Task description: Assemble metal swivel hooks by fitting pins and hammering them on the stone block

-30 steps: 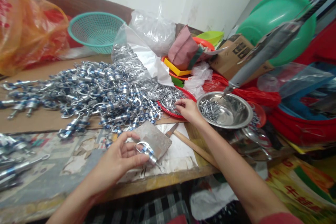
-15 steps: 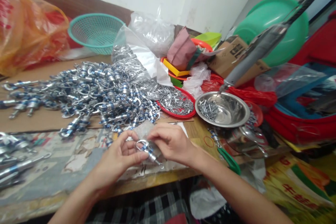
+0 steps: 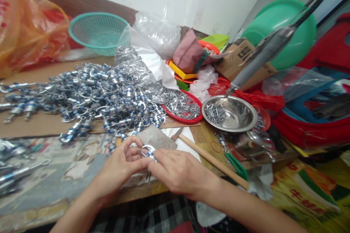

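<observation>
Close to the table's front edge, my left hand (image 3: 123, 164) pinches a small silver-and-blue metal fitting (image 3: 149, 150) with a curved ring at its upper end. My right hand (image 3: 180, 171) is closed at the fitting's lower end, and its fingers hide most of the body. Just beyond both hands lies a flat grey metal block (image 3: 157, 139). A hammer-like tool with a wooden handle (image 3: 213, 160) rests to the right, its narrow metal head beside the block. A large heap of similar fittings (image 3: 90, 94) spreads over cardboard behind my left hand.
A red tray (image 3: 201, 118) of small metal pieces and a steel bowl (image 3: 246, 125) with metal pins stand behind. A grey tool (image 3: 254, 58) slants down over the bowl. A green-handled tool (image 3: 237, 165) lies at right; a green basket (image 3: 98, 49) is at the back.
My right hand has moved slightly down and now covers the fitting's lower end. The block and wooden handle have come into fuller view.
</observation>
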`<state>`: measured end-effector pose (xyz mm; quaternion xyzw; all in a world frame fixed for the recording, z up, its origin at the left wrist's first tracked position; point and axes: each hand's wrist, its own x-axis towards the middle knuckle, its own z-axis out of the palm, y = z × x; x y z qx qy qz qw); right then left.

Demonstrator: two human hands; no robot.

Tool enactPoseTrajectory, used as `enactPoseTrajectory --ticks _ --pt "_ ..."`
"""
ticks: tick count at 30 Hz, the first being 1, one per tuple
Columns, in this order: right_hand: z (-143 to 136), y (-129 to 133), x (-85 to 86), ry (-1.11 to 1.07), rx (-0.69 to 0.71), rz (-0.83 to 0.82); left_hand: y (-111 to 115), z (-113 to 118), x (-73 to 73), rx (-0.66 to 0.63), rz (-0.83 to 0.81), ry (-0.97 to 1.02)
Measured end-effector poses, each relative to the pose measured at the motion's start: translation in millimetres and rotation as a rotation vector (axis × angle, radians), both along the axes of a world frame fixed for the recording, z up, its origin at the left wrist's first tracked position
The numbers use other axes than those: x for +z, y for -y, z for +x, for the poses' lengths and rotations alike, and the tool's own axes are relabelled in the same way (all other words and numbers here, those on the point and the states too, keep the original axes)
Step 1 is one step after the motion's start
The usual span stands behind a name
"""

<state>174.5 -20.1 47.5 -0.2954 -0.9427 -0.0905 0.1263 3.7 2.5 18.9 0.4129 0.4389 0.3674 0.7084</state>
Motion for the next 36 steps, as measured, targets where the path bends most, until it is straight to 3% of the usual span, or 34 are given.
enactPoseTrajectory --ticks 3,4,6,9,11,13,16,21,23,26,30,33,36 --pt "12.1 2.3 -9.9 -0.213 0.000 -0.095 1.9 1.0 1.2 0.020 0.003 -0.020" --pt "21.0 1.9 -15.1 -0.331 -0.056 -0.107 2.6 1.3 1.4 0.028 0.000 -0.029" --pt "44.8 0.2 -26.9 -0.498 -0.296 -0.094 3.6 1.5 1.3 0.034 -0.015 -0.046" --pt "84.0 -2.0 -43.1 -0.361 -0.697 -0.201 3.8 0.8 0.7 0.022 -0.031 -0.044" --pt "102.4 -0.9 -48.5 -0.230 -0.783 -0.367 3.6 0.2 0.7 0.022 -0.031 -0.032" --pt "109.3 2.8 -45.7 -0.251 -0.790 -0.449 3.5 0.0 1.1 0.024 -0.028 -0.025" --pt "100.0 12.9 -26.1 -0.426 -0.742 -0.376 3.4 1.0 2.0 0.024 -0.027 -0.028" --pt "69.6 33.2 6.6 -0.584 -0.413 -0.099 3.9 3.2 2.1 0.045 -0.022 -0.044" --pt "63.5 37.8 7.0 -0.457 -0.333 -0.143 4.4 2.8 2.2 0.039 -0.018 -0.030" --pt "61.5 39.1 1.3 -0.267 -0.335 -0.265 4.5 0.8 3.3 0.025 -0.012 -0.025" --pt "56.7 36.6 1.9 -0.344 -0.328 -0.165 3.2 1.3 3.7 0.022 -0.007 -0.062" --pt "49.2 31.4 4.1 -0.263 -0.347 -0.253 3.4 6.3 4.1 0.016 0.003 -0.053" --pt "54.0 18.1 -4.8 -0.388 -0.459 -0.349 5.6 -0.6 7.6 0.031 0.011 -0.059"
